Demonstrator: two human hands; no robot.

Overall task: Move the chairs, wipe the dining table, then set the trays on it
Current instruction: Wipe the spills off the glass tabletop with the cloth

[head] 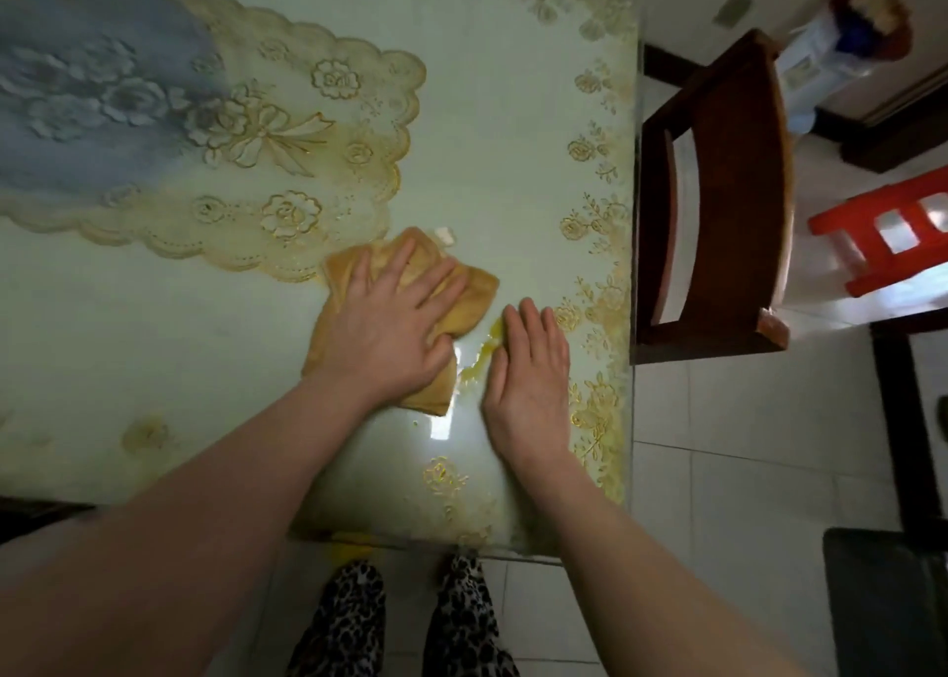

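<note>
A folded tan cloth (474,294) lies on the glass-topped dining table (154,348), near its right edge. My left hand (390,327) presses flat on the cloth with fingers spread. My right hand (531,373) rests flat on the glass just right of the cloth, fingers straight and together. A yellow smear (485,353) shows on the glass between the two hands. A dark wooden chair (718,199) stands off the table's right side, pulled back from it. No tray is in view.
A gold floral cover and a lace doily (287,163) lie under the glass. A red plastic stool (887,230) stands beyond the chair. A vase with flowers (841,45) is at the far right. Dark furniture (887,599) fills the lower right, on tiled floor.
</note>
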